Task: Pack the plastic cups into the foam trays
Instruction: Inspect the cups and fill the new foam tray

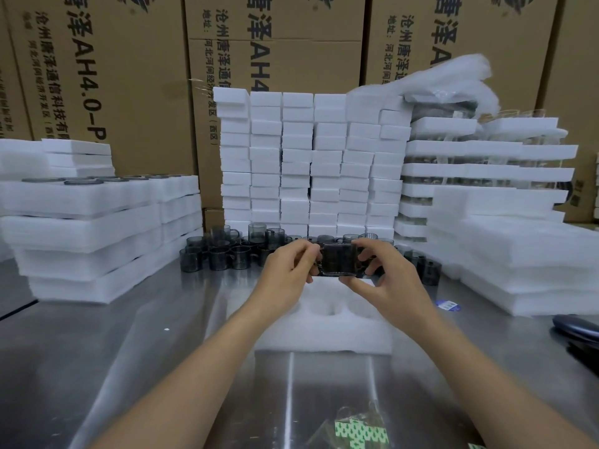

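Note:
A smoky grey plastic cup (338, 259) is held upright in the air between both hands, above the far edge of a white foam tray (324, 332). My left hand (287, 270) pinches its left side near the handle. My right hand (385, 277) grips its right side, thumb under the base. The tray lies on the steel table and its round pockets show nothing in them. A cluster of several loose grey cups (223, 251) stands behind the tray.
Stacks of foam trays sit at the left (90, 228) and right (518, 254). A wall of small foam blocks (311, 163) stands behind the cups, with cardboard boxes (113, 76) beyond. A dark object (577, 328) lies at the right edge.

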Demonstrator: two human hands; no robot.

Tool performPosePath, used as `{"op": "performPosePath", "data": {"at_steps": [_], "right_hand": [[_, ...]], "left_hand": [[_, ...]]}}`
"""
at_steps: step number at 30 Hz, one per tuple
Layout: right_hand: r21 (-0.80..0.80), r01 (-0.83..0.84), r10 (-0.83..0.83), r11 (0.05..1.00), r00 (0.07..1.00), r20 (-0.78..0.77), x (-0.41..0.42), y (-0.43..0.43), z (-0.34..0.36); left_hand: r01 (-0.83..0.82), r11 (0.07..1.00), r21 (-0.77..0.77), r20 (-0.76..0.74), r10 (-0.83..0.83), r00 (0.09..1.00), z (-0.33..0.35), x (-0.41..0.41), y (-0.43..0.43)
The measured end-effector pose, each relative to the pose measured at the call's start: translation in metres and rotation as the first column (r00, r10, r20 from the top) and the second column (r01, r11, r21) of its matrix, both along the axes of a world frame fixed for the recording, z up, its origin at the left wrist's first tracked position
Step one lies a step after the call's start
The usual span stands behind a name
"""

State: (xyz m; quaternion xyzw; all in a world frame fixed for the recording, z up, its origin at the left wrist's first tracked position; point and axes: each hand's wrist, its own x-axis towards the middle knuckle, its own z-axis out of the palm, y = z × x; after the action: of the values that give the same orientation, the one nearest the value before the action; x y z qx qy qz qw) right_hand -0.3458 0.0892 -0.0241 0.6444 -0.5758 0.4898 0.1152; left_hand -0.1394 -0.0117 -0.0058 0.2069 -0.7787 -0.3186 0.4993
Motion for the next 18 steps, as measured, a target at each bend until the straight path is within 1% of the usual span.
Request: {"op": "performPosePath", "data": {"at_steps": [2, 4, 5, 7, 9, 10, 12, 15, 18], "right_hand": [[-0.024, 0.024, -0.025, 0.999, 0.999, -0.041, 0.004, 0.003, 0.001], [-0.047, 0.048, -0.052, 0.998, 0.996, -0.073, 0.008, 0.005, 0.003], [-0.060, 0.056, -0.061, 0.997, 0.995, -0.077, 0.011, 0.006, 0.003], [-0.095, 0.059, -0.067, 0.994, 0.995, -0.077, 0.014, 0.007, 0.005], [-0.120, 0.057, -0.065, 0.991, 0.996, -0.067, 0.015, 0.007, 0.006], [-0.125, 0.056, -0.065, 0.991, 0.996, -0.068, 0.015, 0.007, 0.006], [-0.129, 0.056, -0.067, 0.990, 0.995, -0.079, 0.014, 0.007, 0.007], [-0.129, 0.033, -0.043, 0.991, 0.996, -0.075, 0.013, 0.007, 0.007], [-0.118, -0.014, 0.008, 0.993, 0.999, -0.046, 0.013, 0.005, 0.007]], "left_hand": [[-0.053, 0.998, -0.043, -0.005, 0.053, 0.999, -0.002, -0.001, 0.000], [-0.099, 0.988, -0.117, -0.012, 0.098, 0.995, -0.002, 0.000, 0.002], [-0.089, 0.984, -0.155, -0.013, 0.088, 0.996, -0.002, 0.002, 0.002], [-0.071, 0.960, -0.272, 0.043, 0.085, 0.995, 0.000, 0.006, 0.002], [-0.066, 0.906, -0.419, 0.129, 0.131, 0.983, -0.002, 0.008, 0.005], [-0.067, 0.882, -0.467, 0.157, 0.157, 0.975, -0.003, 0.009, 0.006], [-0.093, 0.861, -0.500, 0.171, 0.203, 0.964, -0.003, 0.009, 0.008], [-0.132, 0.834, -0.536, 0.153, 0.249, 0.956, -0.002, 0.009, 0.007], [-0.149, 0.835, -0.530, 0.137, 0.258, 0.956, 0.000, 0.010, 0.006]]}}
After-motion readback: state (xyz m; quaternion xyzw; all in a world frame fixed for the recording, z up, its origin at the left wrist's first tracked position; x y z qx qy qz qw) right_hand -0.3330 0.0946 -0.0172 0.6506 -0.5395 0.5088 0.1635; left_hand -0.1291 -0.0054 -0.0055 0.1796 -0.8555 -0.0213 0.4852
